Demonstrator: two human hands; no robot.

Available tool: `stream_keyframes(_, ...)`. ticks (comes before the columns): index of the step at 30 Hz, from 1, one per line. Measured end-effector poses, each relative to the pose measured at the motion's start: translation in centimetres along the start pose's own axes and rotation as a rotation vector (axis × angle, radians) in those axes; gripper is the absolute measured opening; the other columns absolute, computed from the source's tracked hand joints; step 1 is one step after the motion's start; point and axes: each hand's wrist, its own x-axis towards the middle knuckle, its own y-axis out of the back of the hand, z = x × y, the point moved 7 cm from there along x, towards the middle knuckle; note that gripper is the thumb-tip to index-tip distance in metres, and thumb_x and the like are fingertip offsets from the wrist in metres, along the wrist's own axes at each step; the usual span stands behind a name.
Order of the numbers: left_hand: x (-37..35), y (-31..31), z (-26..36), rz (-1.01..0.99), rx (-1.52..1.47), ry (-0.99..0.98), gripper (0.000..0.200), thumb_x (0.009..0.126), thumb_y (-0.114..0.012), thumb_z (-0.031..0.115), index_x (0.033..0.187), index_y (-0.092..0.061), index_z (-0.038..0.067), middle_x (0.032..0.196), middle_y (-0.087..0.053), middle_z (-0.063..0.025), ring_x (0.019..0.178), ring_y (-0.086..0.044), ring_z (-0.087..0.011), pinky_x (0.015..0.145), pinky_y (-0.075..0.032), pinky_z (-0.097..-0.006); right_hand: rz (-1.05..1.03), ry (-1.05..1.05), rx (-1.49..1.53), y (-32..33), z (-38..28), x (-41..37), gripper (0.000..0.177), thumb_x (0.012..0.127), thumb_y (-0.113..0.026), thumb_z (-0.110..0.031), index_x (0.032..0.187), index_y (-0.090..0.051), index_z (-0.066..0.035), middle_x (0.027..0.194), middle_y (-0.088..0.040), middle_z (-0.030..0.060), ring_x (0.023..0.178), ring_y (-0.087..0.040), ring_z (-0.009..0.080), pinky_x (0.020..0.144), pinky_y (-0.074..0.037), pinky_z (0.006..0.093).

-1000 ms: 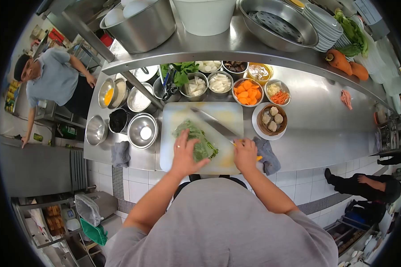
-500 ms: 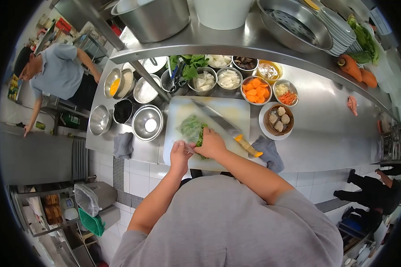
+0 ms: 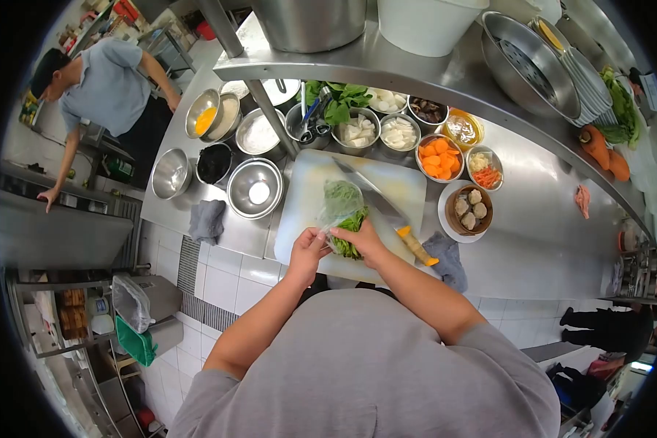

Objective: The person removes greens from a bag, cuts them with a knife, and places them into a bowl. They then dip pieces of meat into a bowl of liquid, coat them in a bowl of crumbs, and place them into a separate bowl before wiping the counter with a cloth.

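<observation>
Over the white cutting board (image 3: 303, 193), my left hand (image 3: 310, 250) pinches the edge of a clear plastic bag (image 3: 341, 201). My right hand (image 3: 363, 239) is closed around a bunch of leafy greens (image 3: 352, 228), its thumb lying across the front. The upper part of the greens shows through the bag's plastic, while the lower stems are uncovered. Just right of the bunch, a large knife (image 3: 381, 203) with a yellow-ended handle lies slanted on the board. A grey cloth (image 3: 445, 261) lies beside the handle.
Steel bowls (image 3: 255, 188) stand left of the board. Behind it are containers of sliced carrots (image 3: 439, 158) and other cut vegetables. A bamboo steamer (image 3: 469, 209) with dumplings sits at right. A steel shelf (image 3: 416, 73) overhangs the counter. Another person (image 3: 113, 95) stands at left.
The view has shifted, so the counter appears farther right. My right hand has moved from on top of the greens to their side, and more of the bunch shows between my hands.
</observation>
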Motion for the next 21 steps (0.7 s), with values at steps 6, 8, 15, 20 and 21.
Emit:
stream_keyframes(6,-0.2,-0.4,3.9,0.129,0.27,-0.042,0.01,0.113,-0.062,0.023,0.111,-0.061,0.014,0.099,-0.069,0.0011,0.094,-0.067,-0.011,0.091,-0.058,-0.0335,0.138,0.12,-0.188,1.6,-0.9,0.3,0.095,0.073,-0.091,-0.003,0.153,-0.039,-0.002,0.136,-0.064,0.0138,0.124,-0.066,0.0264,0.103,-0.058,0.0392)
stream_keyframes(8,-0.3,-0.7,3.3,0.089,0.128,-0.002,0.011,0.113,-0.062,0.024,0.112,-0.061,0.014,0.098,-0.069,0.0008,0.093,-0.067,-0.0113,0.09,-0.057,-0.0335,0.137,0.146,-0.146,1.2,-1.1,0.3,0.093,0.073,-0.088,-0.002,0.153,-0.04,-0.001,0.135,-0.064,0.014,0.123,-0.066,0.0264,0.102,-0.058,0.0392)
stream_keyframes(15,-0.5,-0.6,2.3,-0.04,0.161,-0.044,0.02,0.103,-0.074,0.008,0.121,-0.064,0.007,0.105,-0.072,-0.0013,0.093,-0.066,-0.0084,0.085,-0.055,-0.0275,0.121,0.16,-0.068,0.7,-0.5,1.0,0.078,0.076,-0.081,-0.001,0.147,-0.049,0.0,0.13,-0.067,0.0137,0.114,-0.069,0.0259,0.096,-0.059,0.0388)
stream_keyframes(20,0.6,-0.2,4.2,-0.219,0.403,-0.081,0.027,0.098,-0.076,-0.002,0.122,-0.065,0.004,0.103,-0.072,-0.0011,0.093,-0.068,-0.008,0.085,-0.057,-0.0284,0.015,-0.012,0.084,1.2,-0.5,0.6,0.063,0.08,-0.075,0.002,0.14,-0.056,0.001,0.122,-0.07,0.0134,0.105,-0.073,0.0253,0.089,-0.062,0.039)
stream_keyframes(21,0.7,-0.1,4.1,-0.231,0.463,-0.037,0.025,0.098,-0.075,-0.002,0.12,-0.065,0.004,0.102,-0.073,-0.0011,0.093,-0.069,-0.0079,0.084,-0.057,-0.0284,0.023,-0.042,0.124,1.4,-0.2,0.5,0.059,0.081,-0.073,0.002,0.138,-0.058,0.002,0.119,-0.071,0.0134,0.102,-0.073,0.0252,0.087,-0.063,0.0392)
